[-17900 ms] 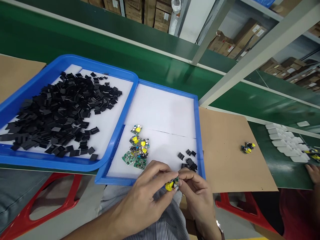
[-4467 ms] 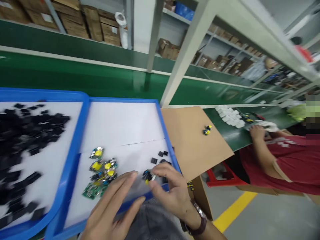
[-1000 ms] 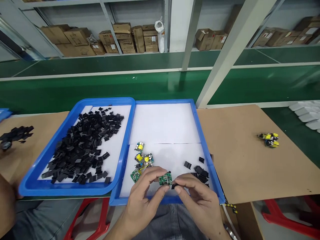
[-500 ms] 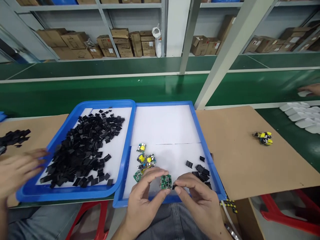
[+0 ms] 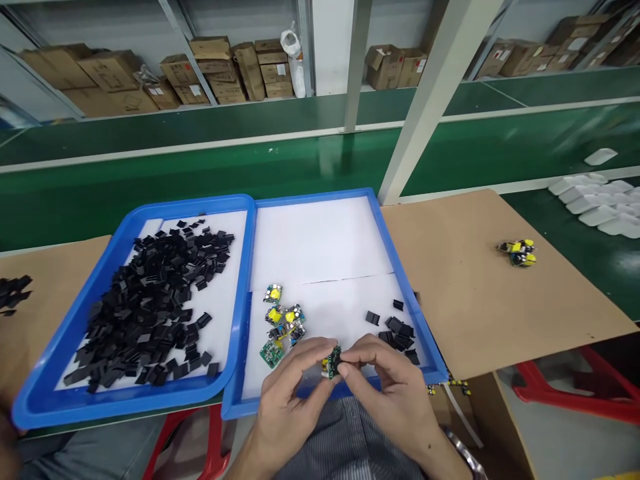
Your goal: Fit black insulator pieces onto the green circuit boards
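Observation:
My left hand and my right hand meet over the near edge of the right blue tray. Both pinch one small green circuit board with yellow parts, held on edge between the fingertips. Just left of the hands, a small cluster of like circuit boards lies on the tray's white liner. A few small black square pieces lie to the right of the hands in the same tray.
The left blue tray holds a large heap of black pieces. One board assembly sits alone on the brown sheet at right. White housings lie on the green belt far right. More black pieces lie far left.
The board has turned from flat, green face up, to on edge between my fingertips, and my right fingers have closed onto it. The other person's hand at the left has left the view.

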`<state>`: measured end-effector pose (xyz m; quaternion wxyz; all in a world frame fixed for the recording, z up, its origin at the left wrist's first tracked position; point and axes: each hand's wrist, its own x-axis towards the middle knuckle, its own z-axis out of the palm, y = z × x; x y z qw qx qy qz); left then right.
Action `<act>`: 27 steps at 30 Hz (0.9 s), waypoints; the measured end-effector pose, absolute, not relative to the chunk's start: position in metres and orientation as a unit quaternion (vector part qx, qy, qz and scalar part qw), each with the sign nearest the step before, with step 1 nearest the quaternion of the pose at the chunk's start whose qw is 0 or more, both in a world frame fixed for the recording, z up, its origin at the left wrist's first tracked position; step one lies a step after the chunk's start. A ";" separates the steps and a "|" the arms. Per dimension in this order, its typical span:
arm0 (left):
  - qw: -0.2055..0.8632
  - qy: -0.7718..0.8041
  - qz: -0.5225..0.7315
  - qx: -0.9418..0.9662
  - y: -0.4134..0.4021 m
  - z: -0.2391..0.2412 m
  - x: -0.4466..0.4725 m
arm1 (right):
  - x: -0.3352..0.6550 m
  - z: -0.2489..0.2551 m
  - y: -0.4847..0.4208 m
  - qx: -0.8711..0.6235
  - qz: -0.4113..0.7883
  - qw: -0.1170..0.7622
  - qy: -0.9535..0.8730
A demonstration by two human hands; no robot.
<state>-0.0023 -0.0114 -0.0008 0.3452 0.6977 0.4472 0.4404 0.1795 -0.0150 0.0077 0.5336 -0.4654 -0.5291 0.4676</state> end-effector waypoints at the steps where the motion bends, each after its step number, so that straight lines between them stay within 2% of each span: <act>1: 0.345 0.447 0.439 0.699 -0.011 -0.001 -0.002 | 0.180 0.008 -0.014 -0.466 0.471 0.534 -0.525; 14: 0.341 0.451 0.428 0.706 -0.009 0.000 0.000 | 0.187 0.007 -0.011 -0.457 0.502 0.528 -0.511; 24: 0.312 0.399 0.437 0.743 -0.004 0.008 0.000 | 0.184 0.006 -0.011 -0.459 0.453 0.538 -0.543; 27: 0.319 0.398 0.439 0.739 -0.005 0.008 0.001 | 0.189 0.006 -0.011 -0.459 0.477 0.516 -0.544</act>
